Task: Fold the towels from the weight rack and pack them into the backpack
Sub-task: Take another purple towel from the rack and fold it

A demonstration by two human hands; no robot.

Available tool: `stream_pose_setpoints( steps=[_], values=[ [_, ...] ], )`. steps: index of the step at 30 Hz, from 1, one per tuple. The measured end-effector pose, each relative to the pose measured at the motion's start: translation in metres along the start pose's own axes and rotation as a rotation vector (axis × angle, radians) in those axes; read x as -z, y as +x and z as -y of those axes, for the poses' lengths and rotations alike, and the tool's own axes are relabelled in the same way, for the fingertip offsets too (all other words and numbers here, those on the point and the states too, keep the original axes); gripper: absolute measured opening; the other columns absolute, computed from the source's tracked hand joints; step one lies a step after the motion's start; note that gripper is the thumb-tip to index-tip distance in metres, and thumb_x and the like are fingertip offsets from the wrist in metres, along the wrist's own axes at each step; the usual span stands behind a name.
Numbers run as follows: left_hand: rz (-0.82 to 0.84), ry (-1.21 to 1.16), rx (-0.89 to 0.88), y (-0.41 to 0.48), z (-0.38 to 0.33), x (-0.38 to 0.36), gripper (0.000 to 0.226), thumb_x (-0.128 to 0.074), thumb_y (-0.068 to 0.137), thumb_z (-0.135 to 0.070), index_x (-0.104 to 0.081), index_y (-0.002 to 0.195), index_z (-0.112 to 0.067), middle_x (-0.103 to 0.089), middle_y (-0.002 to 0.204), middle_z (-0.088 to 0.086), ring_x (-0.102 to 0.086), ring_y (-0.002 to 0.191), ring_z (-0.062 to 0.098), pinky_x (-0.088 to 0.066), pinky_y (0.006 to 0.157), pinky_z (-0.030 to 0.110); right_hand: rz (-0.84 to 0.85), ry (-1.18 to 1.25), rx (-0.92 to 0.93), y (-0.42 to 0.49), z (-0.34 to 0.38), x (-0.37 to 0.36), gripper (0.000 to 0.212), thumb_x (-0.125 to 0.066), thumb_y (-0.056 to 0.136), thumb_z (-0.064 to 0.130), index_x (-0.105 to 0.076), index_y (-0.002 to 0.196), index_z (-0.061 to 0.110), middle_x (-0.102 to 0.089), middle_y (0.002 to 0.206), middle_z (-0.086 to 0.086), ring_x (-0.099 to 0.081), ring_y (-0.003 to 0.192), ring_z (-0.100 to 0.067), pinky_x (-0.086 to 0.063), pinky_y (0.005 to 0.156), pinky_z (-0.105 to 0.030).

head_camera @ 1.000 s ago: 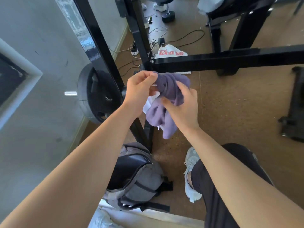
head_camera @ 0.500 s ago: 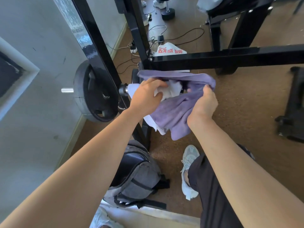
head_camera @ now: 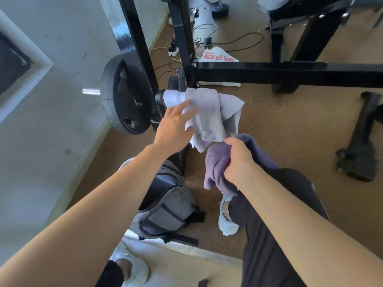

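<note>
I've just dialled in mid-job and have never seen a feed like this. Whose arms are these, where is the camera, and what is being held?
There is no machine here. One camera sits on a person's head and looks down at their own two bare arms. The right hand grips a bunched purple towel. The left hand, fingers straight, reaches to a pale grey towel draped on the black weight rack, with a white towel beside it. A grey backpack stands on the floor below.
</note>
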State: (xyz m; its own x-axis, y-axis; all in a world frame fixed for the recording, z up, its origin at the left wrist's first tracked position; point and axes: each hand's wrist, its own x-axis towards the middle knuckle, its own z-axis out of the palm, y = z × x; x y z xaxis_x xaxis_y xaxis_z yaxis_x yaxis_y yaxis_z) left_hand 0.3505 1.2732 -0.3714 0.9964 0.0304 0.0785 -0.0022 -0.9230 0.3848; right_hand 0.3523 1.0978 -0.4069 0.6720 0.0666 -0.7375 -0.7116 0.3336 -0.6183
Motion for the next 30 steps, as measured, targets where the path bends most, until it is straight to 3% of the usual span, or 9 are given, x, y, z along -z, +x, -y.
stream_pose_setpoints(
  steps=[5, 8, 13, 16, 18, 21, 26, 28, 30],
  values=[
    [0.076, -0.29, 0.017, -0.076, 0.011, 0.005, 0.033, -0.063, 0.092, -0.012, -0.074, 0.123, -0.019, -0.072, 0.123, 0.001, -0.063, 0.11, 0.011, -0.049, 0.098, 0.03, 0.223, -0.078, -0.023, -0.034, -0.023, 0.003, 0.032, -0.064, 0.086, 0.027, -0.064, 0.111, 0.008, -0.068, 0.111, -0.017, -0.066, 0.099, -0.034, -0.053, 0.099, -0.051],
    [0.215, -0.563, 0.13, -0.127, 0.01, 0.008, 0.03, -0.063, 0.09, -0.029, -0.07, 0.119, -0.035, -0.073, 0.117, -0.013, -0.066, 0.107, 0.006, -0.051, 0.096, 0.026, 0.345, -0.136, -0.045, -0.056, -0.041, 0.0, 0.033, -0.063, 0.088, 0.03, -0.064, 0.112, 0.007, -0.067, 0.123, -0.023, -0.065, 0.105, -0.035, -0.05, 0.104, -0.056],
    [0.153, -0.638, 0.283, -0.193, 0.028, 0.004, 0.024, -0.069, 0.083, -0.044, -0.071, 0.101, -0.028, -0.073, 0.087, -0.005, -0.066, 0.08, 0.014, -0.055, 0.077, 0.042, 0.521, -0.359, 0.019, -0.095, -0.066, -0.005, 0.02, -0.049, 0.106, 0.026, -0.058, 0.115, 0.011, -0.068, 0.099, -0.004, -0.072, 0.074, -0.005, -0.057, 0.064, -0.018],
    [0.025, -0.637, 0.285, -0.232, 0.033, 0.006, 0.026, -0.071, 0.082, -0.049, -0.062, 0.077, -0.025, -0.058, 0.067, -0.007, -0.048, 0.063, 0.009, -0.044, 0.061, 0.032, 0.552, -0.542, 0.116, -0.11, -0.083, -0.004, 0.021, -0.059, 0.101, 0.022, -0.065, 0.113, 0.007, -0.071, 0.105, -0.008, -0.069, 0.099, -0.021, -0.059, 0.081, -0.028],
    [-0.012, -0.745, 0.306, -0.257, 0.036, 0.009, 0.025, -0.072, 0.087, -0.039, -0.058, 0.075, -0.023, -0.052, 0.067, -0.008, -0.045, 0.065, 0.008, -0.038, 0.06, 0.026, 0.519, -0.675, 0.145, -0.116, -0.098, -0.004, 0.019, -0.068, 0.094, 0.027, -0.071, 0.107, 0.013, -0.072, 0.111, -0.012, -0.067, 0.111, -0.029, -0.054, 0.097, -0.041],
    [-0.076, -0.954, 0.418, -0.293, 0.037, 0.008, 0.026, -0.068, 0.089, -0.033, -0.057, 0.079, -0.012, -0.053, 0.073, -0.002, -0.048, 0.071, 0.01, -0.038, 0.064, 0.024, 0.525, -0.944, 0.18, -0.121, -0.117, 0.006, 0.009, -0.07, 0.094, 0.025, -0.074, 0.09, 0.018, -0.074, 0.102, -0.019, -0.07, 0.104, -0.035, -0.055, 0.088, -0.04],
    [-0.073, -1.249, 0.61, -0.324, 0.036, 0.008, 0.017, -0.05, 0.1, -0.006, -0.048, 0.083, -0.008, -0.076, 0.104, 0.015, -0.071, 0.073, 0.018, -0.048, 0.064, 0.025, 0.654, -1.458, 0.292, -0.121, -0.138, 0.021, 0.042, -0.071, 0.091, 0.042, -0.075, 0.061, 0.013, -0.071, 0.058, -0.011, -0.067, 0.056, -0.014, -0.058, 0.086, -0.044],
    [-0.015, -1.244, 0.597, -0.329, 0.039, 0.011, 0.021, -0.045, 0.1, -0.004, -0.045, 0.081, -0.013, -0.077, 0.112, 0.018, -0.074, 0.099, 0.034, -0.048, 0.079, 0.035, 0.615, -1.481, 0.481, -0.118, -0.144, 0.02, 0.032, -0.075, 0.088, 0.038, -0.074, 0.063, 0.017, -0.071, 0.061, -0.004, -0.066, 0.059, -0.014, -0.059, 0.079, -0.045],
    [0.013, -1.238, 0.569, -0.329, 0.04, 0.011, 0.026, -0.044, 0.1, 0.0, -0.041, 0.078, -0.014, -0.076, 0.112, 0.023, -0.073, 0.102, 0.025, -0.05, 0.084, 0.031, 0.694, -1.365, 0.553, -0.118, -0.146, 0.018, 0.008, -0.08, 0.083, 0.03, -0.076, 0.087, 0.024, -0.073, 0.08, 0.002, -0.068, 0.077, -0.017, -0.059, 0.08, -0.048]
  ],
)
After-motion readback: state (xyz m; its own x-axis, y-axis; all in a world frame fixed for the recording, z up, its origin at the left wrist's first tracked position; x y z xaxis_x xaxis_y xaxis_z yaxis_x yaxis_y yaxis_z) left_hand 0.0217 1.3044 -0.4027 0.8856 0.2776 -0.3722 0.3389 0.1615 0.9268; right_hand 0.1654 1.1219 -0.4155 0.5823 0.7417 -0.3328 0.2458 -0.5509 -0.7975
